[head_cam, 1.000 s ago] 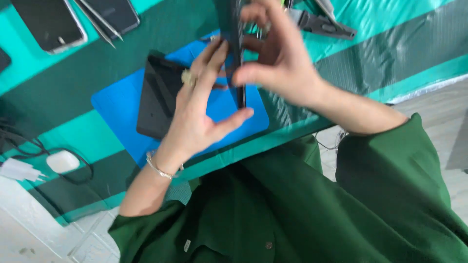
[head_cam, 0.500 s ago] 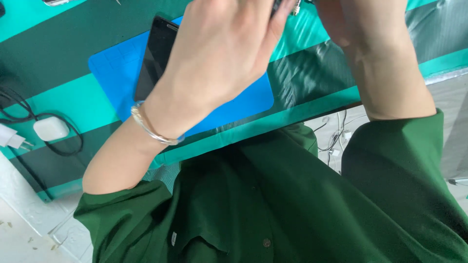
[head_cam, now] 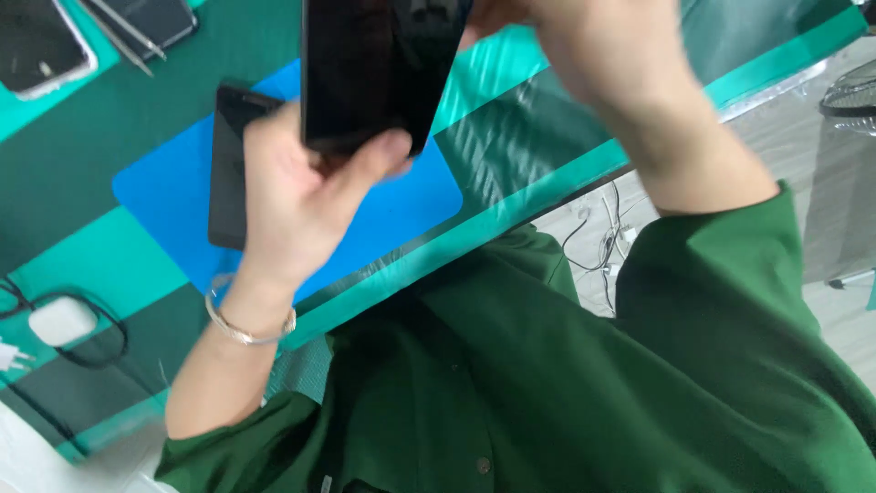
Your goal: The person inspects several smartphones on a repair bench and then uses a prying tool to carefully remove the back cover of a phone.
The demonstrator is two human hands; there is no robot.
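The person in the green shirt has both hands raised above the table. The left hand (head_cam: pixel 297 196) is curled around the bottom end of a black phone (head_cam: pixel 379 68), thumb pressed across its lower edge and the other fingers hidden behind it; the dark glass faces the camera and the phone stands roughly upright, its top cut off by the upper frame edge. The right hand (head_cam: pixel 584 41) is up beside the phone's far side, mostly out of view at the top, so how far it is closed and whether it touches the phone cannot be told.

Behind the left hand, a second dark slab (head_cam: pixel 228 169) lies flat on a blue mat (head_cam: pixel 401 196), partly covered by the knuckles. The mat's rounded near corner sits just below the held phone, with bare blue between that slab and the corner. A thin bracelet (head_cam: pixel 246 329) circles the left wrist.

Beyond the left hand, far off toward the top corner, two more phones (head_cam: pixel 41 50) lie with slim metal tools (head_cam: pixel 128 32) beside them. Outward of the left forearm, a white charger (head_cam: pixel 59 319) with a black cable rests near the table's near edge (head_cam: pixel 511 215), which runs diagonally under both forearms.
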